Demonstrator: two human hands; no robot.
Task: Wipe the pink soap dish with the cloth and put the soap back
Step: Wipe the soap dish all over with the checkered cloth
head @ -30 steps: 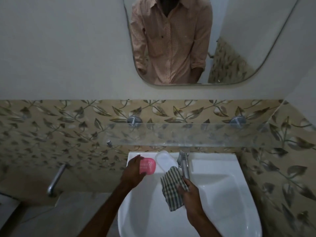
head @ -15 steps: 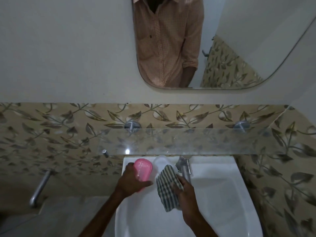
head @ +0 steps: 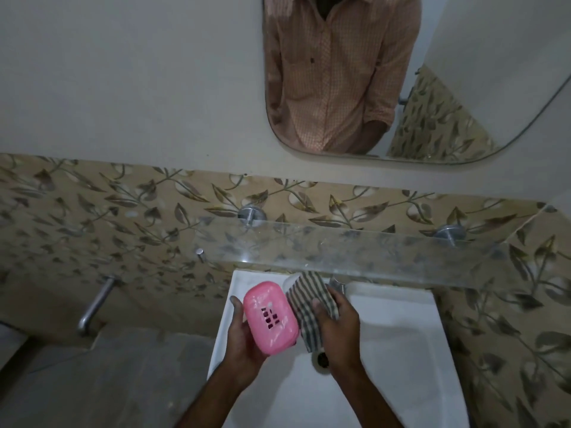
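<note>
The pink soap dish (head: 270, 316) is an oval tray with drain slots in its middle. My left hand (head: 242, 338) holds it from below and the left, tilted up over the white sink (head: 398, 332). My right hand (head: 335, 322) grips a striped checked cloth (head: 309, 299) bunched against the dish's right edge. A pale oval thing (head: 289, 280), perhaps the soap or a lid, peeks out behind the cloth on the sink's back ledge; most of it is hidden.
A glass shelf (head: 355, 254) juts out above the sink's back edge. The tap (head: 338, 285) stands behind my right hand. The drain (head: 321, 359) lies below it. A metal pipe (head: 95, 304) sticks out of the tiled wall at left. A mirror (head: 401, 88) hangs above.
My left hand has lifted the dish off the ledge and turned its inside toward me. My right hand has brought the cloth up against the dish's right edge.
</note>
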